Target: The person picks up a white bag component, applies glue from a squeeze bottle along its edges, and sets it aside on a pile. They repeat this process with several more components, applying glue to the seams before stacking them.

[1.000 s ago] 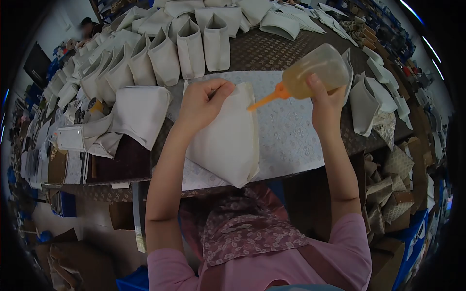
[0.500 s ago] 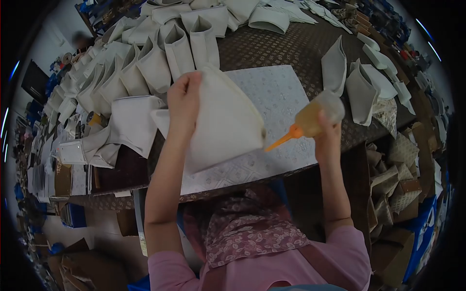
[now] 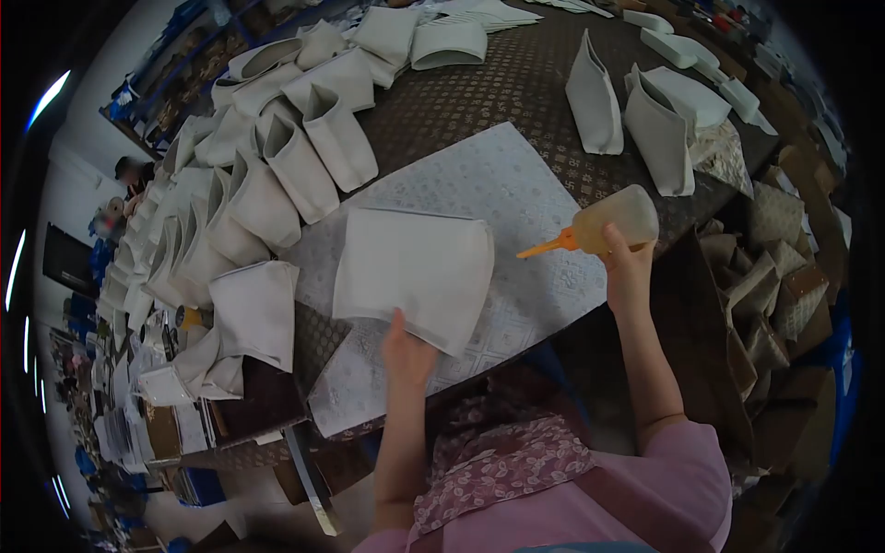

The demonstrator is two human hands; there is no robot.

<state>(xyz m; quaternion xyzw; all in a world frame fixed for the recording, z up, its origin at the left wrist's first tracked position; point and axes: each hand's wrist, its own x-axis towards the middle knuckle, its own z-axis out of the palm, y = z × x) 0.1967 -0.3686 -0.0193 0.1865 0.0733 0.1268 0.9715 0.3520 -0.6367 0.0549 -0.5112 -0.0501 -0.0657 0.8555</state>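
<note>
A pale, flat bag-shaped piece [image 3: 415,267] lies over the patterned white sheet [image 3: 535,166] in front of me. My left hand [image 3: 408,355] grips its near edge, thumb on top and the other fingers hidden beneath. To the right, my right hand [image 3: 627,263] is wrapped round a translucent squeeze bottle [image 3: 622,217] with yellowish liquid in it. The bottle is tilted on its side, and its orange nozzle [image 3: 548,244] points left toward the pale piece, apart from it.
Many similar pale pouches [image 3: 295,166] stand in rows at the left and back. Two more pouches [image 3: 595,101] stand at the back right, near white pads [image 3: 673,46]. A box of brown patterned pieces [image 3: 774,267] is below right. Another person [image 3: 134,175] is far left.
The pale piece has come down from upright to lying flatter and has turned. My left hand has moved from its top edge to its near edge. The bottle stays in my right hand.
</note>
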